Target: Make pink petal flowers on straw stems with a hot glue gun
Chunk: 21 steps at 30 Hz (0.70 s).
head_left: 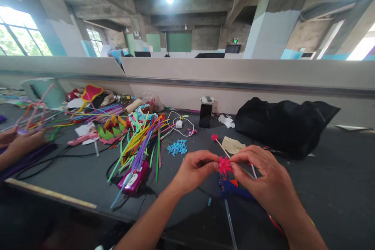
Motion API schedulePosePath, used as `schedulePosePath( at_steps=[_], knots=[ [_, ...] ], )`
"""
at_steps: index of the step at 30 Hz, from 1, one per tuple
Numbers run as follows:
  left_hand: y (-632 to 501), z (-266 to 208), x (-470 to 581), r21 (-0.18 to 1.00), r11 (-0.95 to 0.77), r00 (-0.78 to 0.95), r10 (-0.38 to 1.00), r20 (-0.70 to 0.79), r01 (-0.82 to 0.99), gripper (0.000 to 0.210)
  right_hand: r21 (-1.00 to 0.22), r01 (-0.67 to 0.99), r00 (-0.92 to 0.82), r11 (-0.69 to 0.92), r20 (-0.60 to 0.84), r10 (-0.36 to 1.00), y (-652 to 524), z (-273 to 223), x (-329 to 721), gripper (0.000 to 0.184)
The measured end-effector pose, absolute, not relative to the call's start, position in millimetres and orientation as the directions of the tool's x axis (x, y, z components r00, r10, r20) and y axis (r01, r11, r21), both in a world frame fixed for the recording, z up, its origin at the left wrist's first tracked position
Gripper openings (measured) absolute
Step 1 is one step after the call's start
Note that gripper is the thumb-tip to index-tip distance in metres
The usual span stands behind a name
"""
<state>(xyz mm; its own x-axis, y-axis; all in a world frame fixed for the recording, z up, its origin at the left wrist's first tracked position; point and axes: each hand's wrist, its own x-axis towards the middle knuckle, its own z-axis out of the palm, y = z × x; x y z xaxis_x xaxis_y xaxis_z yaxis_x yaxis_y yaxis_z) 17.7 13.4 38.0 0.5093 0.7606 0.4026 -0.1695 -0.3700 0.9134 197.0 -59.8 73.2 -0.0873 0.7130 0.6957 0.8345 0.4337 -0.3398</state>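
Between my two hands is a small pinkish-red fuzzy flower [225, 165], which looks made of pipe cleaner. My left hand [191, 170] pinches its left side with thumb and forefinger. On the other side my right hand [265, 175] grips it the same way, its fingers closed. Just below lies a blue glue gun [234, 190], partly hidden by my right hand, with a clear glue stick [230, 220] reaching toward the table's front edge. A similar red flower on a thin stem [215, 137] rests beyond my hands, beside a beige piece [233, 145].
Left of my hands lie a pile of short blue pieces [177, 147], a bundle of coloured pipe cleaners [140, 144] and a magenta box [134, 178]. A phone [205, 116] stands upright behind. A black bag [281, 123] sits back right. Another person's hands [25, 142] work at far left.
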Motion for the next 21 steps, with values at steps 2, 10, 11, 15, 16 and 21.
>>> schedulePosePath(
  at_steps=[2,10,11,15,16,21],
  knots=[
    [15,37,16,0.908,-0.394,0.525,0.747,0.407,-0.142,0.016,-0.356,0.83,-0.083,0.429,0.681,0.727,-59,73,197,0.008],
    [18,41,9,0.803,-0.596,0.535,0.673,0.51,-0.014,0.013,-0.348,0.843,-0.095,0.411,0.656,0.749,-58,71,198,0.007],
    [18,42,9,0.773,-0.634,0.534,0.655,0.535,0.002,0.012,-0.326,0.852,-0.103,0.409,0.662,0.743,-58,70,198,0.007],
    [20,45,7,0.668,-0.744,0.541,0.573,0.616,0.028,0.01,-0.209,0.898,-0.145,0.388,0.691,0.708,-56,69,198,0.007],
    [20,46,6,0.65,-0.759,0.543,0.559,0.626,0.031,0.01,-0.188,0.906,-0.151,0.38,0.695,0.703,-56,69,198,0.008],
    [21,45,7,0.602,-0.798,0.534,0.526,0.662,0.041,0.011,-0.136,0.919,-0.173,0.371,0.705,0.687,-55,69,196,0.009]
  ],
)
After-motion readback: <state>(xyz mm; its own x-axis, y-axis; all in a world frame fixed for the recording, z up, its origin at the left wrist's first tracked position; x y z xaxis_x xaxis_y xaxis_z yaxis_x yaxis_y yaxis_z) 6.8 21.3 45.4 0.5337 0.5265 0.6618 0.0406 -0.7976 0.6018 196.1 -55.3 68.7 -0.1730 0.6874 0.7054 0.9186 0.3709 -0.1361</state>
